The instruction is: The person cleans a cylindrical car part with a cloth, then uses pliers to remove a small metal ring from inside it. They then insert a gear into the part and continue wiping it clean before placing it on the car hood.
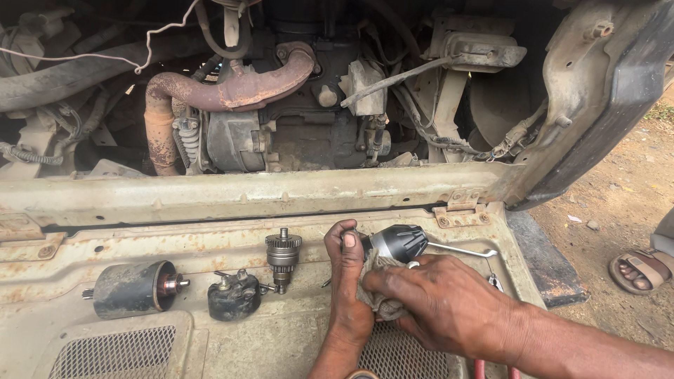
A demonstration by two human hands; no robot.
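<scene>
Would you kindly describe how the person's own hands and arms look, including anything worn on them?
Both forearms are bare, with no sleeves or gloves in view. The right hand wears a plain silvery ring; the left hand shows none. Both hands look smudged with grime.

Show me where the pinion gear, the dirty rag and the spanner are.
pinion gear [283, 257], head view, on its toothed upper body.
dirty rag [374, 298], head view, on the bunched cloth between the hands.
spanner [463, 249], head view, on its bare shaft.
</scene>
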